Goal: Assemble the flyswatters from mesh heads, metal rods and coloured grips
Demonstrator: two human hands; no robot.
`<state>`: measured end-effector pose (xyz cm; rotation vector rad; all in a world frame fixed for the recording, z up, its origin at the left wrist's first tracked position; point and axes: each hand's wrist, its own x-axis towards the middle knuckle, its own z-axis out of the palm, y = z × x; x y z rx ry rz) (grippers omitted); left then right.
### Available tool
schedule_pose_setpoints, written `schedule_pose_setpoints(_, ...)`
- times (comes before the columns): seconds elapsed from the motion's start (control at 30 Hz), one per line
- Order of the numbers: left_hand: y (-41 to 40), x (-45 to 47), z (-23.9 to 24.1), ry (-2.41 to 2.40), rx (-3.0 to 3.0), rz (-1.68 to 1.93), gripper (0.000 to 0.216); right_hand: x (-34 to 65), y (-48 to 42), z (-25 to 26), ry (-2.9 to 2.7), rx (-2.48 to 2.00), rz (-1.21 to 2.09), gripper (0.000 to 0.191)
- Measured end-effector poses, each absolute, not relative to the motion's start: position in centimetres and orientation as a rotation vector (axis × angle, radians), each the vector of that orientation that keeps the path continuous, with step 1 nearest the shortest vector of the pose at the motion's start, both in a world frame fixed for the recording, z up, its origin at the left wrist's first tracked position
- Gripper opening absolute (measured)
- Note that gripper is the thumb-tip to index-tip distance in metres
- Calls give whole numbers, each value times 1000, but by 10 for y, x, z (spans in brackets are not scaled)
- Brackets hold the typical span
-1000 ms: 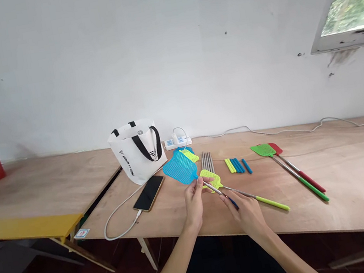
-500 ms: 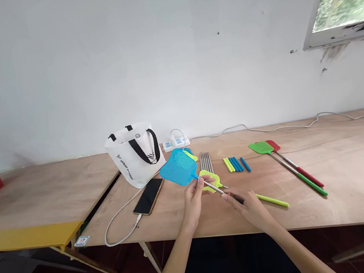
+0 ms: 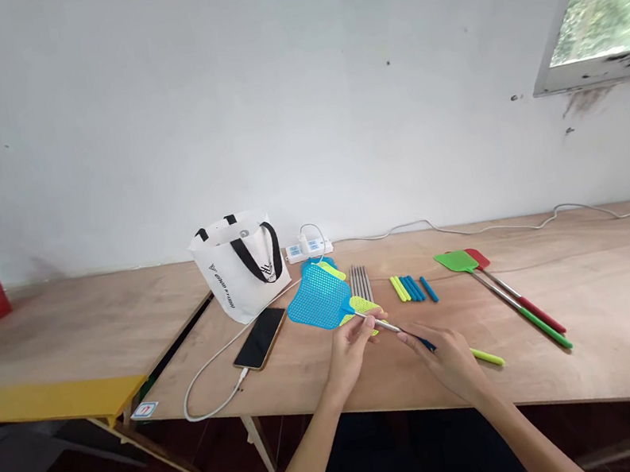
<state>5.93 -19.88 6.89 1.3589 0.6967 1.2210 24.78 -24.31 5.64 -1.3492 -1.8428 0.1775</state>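
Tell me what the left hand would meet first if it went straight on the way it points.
The left hand would probably meet the yellow-green swatter head first, then the metal rods behind it; depth is unclear, so it might pass above both.

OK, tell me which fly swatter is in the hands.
The blue-headed fly swatter: the left hand holds its metal rod, the right hand its dark blue handle. The yellow swatter, green swatter and red swatter lie on the table.
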Motion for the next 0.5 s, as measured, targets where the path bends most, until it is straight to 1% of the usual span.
schedule_pose_setpoints(0.13,-194,55,71,695,1156,1277,56,252,-240,54,-1853,-1382,119,42)
schedule_pose_setpoints(0.2,-192,54,71,719,1090,1316,59,253,-239,52,-1865,-1391,126,43)
schedule_pose_setpoints(0.4,-197,65,62,776,1165,1305,47,251,-241,54,-1894,-1390,159,39)
schedule_pose_setpoints(0.5,-200,71,58,737,1216,1214,42,250,-241,53,-1884,-1404,87,39)
